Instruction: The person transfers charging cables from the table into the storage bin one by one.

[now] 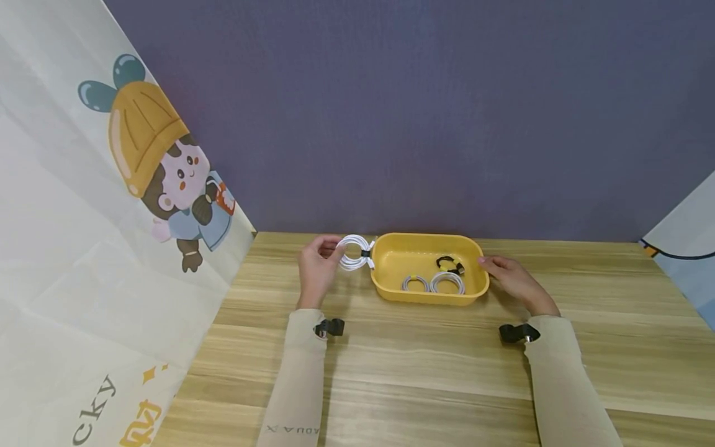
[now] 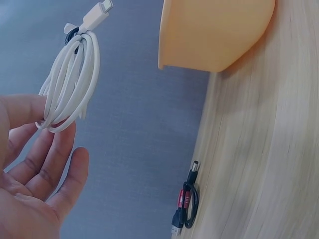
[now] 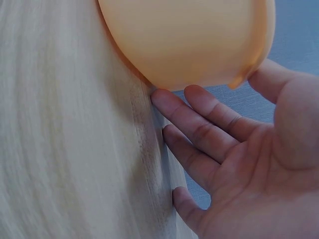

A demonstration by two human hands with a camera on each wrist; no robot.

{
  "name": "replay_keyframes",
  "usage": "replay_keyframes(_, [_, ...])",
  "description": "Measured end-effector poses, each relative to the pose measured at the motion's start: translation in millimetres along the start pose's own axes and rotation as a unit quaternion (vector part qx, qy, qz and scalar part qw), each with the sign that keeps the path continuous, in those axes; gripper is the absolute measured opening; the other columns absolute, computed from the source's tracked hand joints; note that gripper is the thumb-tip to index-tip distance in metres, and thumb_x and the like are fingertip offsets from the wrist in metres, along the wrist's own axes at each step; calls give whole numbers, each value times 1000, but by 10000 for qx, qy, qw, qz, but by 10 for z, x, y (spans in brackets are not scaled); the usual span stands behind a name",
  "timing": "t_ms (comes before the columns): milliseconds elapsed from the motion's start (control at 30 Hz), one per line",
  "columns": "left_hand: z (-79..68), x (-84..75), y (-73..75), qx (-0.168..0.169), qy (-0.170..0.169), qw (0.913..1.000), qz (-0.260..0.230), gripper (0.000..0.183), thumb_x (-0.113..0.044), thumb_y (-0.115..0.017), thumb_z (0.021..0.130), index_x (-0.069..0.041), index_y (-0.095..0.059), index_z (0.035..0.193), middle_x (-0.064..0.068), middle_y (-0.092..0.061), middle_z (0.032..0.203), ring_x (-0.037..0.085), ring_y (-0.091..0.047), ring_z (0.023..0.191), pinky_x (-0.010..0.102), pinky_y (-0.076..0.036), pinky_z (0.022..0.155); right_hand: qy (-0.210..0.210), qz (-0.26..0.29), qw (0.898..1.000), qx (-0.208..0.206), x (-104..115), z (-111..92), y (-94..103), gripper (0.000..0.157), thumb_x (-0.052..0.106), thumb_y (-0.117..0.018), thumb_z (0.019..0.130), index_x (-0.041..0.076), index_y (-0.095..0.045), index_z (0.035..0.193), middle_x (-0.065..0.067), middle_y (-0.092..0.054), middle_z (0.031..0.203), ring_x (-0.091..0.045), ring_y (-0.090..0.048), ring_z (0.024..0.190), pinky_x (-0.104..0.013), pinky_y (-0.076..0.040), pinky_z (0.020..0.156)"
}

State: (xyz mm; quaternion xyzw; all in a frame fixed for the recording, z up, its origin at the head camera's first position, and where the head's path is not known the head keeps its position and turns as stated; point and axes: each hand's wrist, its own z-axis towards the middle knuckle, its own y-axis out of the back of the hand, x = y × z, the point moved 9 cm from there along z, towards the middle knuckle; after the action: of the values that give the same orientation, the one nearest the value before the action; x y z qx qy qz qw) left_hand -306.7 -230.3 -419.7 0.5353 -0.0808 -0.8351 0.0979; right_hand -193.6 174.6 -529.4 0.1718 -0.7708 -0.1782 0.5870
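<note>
My left hand [image 1: 317, 270] pinches a coiled white charging cable [image 1: 353, 252] between thumb and fingers, holding it up just left of the yellow basket [image 1: 430, 298]. A black strap binds the coil, and its white plug [image 2: 94, 17] sticks out in the left wrist view. On the basket's right end, my right hand [image 1: 516, 282] grips the rim with the thumb, its fingertips [image 3: 167, 99] against the outer wall. Inside the basket lie a black cable [image 1: 450, 265] with a yellow part, a small grey coiled cable [image 1: 416, 284] and a larger white coiled cable [image 1: 447, 283].
A short black cable with a red band [image 2: 184, 199] lies on the wooden table [image 1: 424, 372] near its far edge, below the left hand in the left wrist view. A dark blue-grey panel [image 1: 424, 124] rises behind the table. A printed white curtain [image 1: 67, 248] hangs at left.
</note>
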Motion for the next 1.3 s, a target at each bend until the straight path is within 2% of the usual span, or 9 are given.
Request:
replay_keyframes(800, [-66,-72,-189,155,-107,9998,-36,8,-6,-78,87,-5,-77,95,13,-74,84,17,-65,74,22,-54,69,-17,-12,10000,-58,4,-8,2,85,63,-39,104,-2,-32,158,-28,-30,163,-50,-24,151,-69,-25,118])
replay_keyframes(1300, [-142,-149,-355,420,-267,9987,75,10,-7,-79,88,-5,-77,97,11,-75,85,21,-68,77,25,-55,71,-34,-44,10000,-63,20,-27,9,86,63,-39,104,-2,-30,158,-28,-28,164,-51,-24,151,-69,-25,118])
